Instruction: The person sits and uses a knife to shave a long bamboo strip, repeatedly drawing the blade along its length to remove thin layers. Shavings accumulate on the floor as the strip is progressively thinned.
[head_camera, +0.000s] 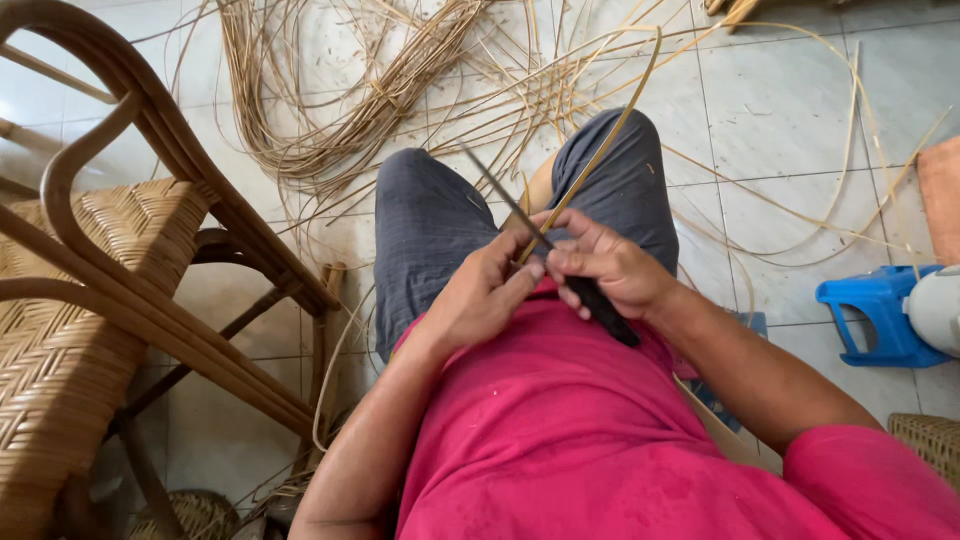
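Down over the lap, both hands meeting at one rattan strip (592, 165). Right hand (610, 265) wrapped tight round the black handle of a knife (520, 215), blade angled up and away across the grey shorts (425, 235). Left hand (485, 295) just beside it, fingertips pinching the strip's near end against the blade. Strip arcing up over the right knee. Left of the legs, a rattan chair (100, 270); beyond the knees, loose rattan strands (330, 110) on tiled floor (780, 110); far right, a blue plastic stool (875, 315).
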